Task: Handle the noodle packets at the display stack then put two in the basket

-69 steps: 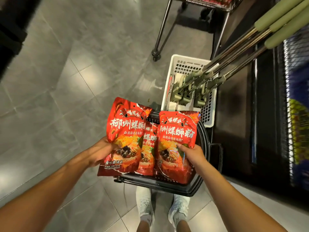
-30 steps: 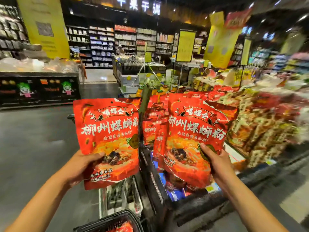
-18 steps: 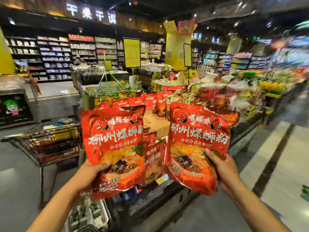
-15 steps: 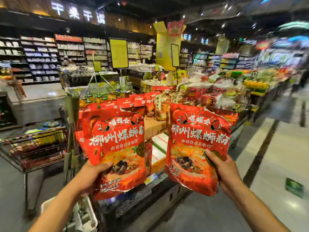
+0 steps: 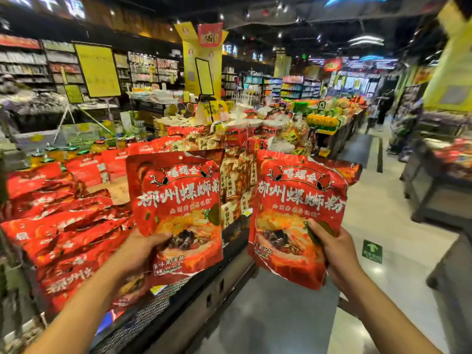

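Left hand (image 5: 138,254) grips one red noodle packet (image 5: 176,210) mid-frame; right hand (image 5: 334,254) grips a second noodle packet (image 5: 293,215), both upright.

Two red noodle packets, left packet (image 5: 176,213) and right packet (image 5: 293,218), held upright, side by side, apart

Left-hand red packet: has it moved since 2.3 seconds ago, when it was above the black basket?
Yes. The left hand has lifted its red packet from over the floor basket up in front of the display shelf of red packets, held upright.
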